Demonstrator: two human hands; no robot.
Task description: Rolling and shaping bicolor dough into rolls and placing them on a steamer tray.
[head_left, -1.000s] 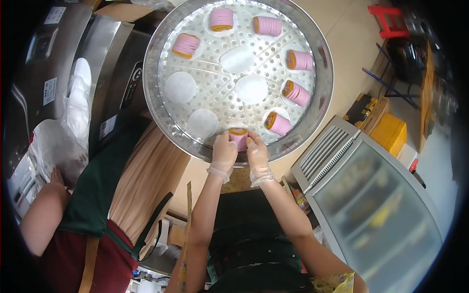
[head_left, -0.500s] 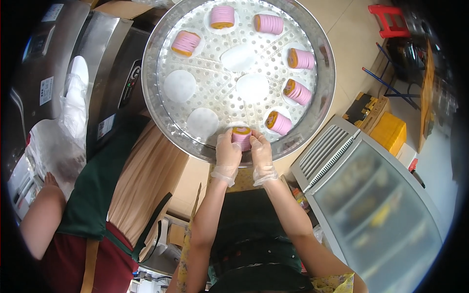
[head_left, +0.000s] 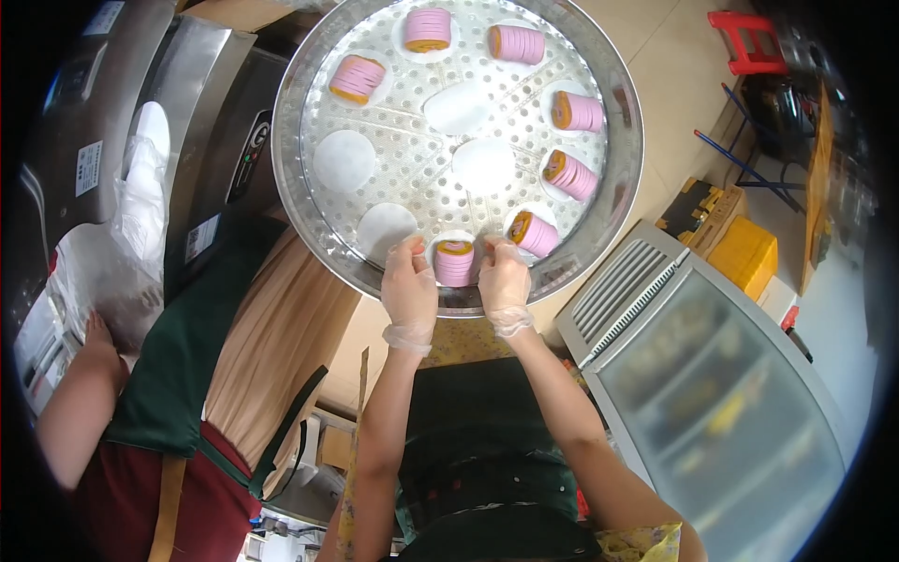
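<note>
A pink pleated roll (head_left: 454, 267) with an orange end sits on a white paper round at the near side of a round perforated steel tray (head_left: 624, 150). Just left of it is my gloved left hand (head_left: 409, 286), fingers curled, near a bare paper round (head_left: 379, 225). My gloved right hand (head_left: 504, 286) is curled just right of that roll, near another pink roll (head_left: 536, 234). Whether either hand pinches anything is unclear. More pink rolls (head_left: 578, 112) lie around the tray's edge on paper rounds; others of the rounds (head_left: 342, 159) are bare.
At left stand steel appliances (head_left: 187, 66) with plastic bags (head_left: 112, 272) and a person (head_left: 145, 393) in a green and maroon apron. At right are a glass-topped chest (head_left: 712, 393), a yellow box (head_left: 749, 253), a red stool (head_left: 749, 42) and a leaning board (head_left: 815, 178).
Both hands have let go of the near pink roll and moved apart to either side of it, the left one further leftward. The roll now stands uncovered between them.
</note>
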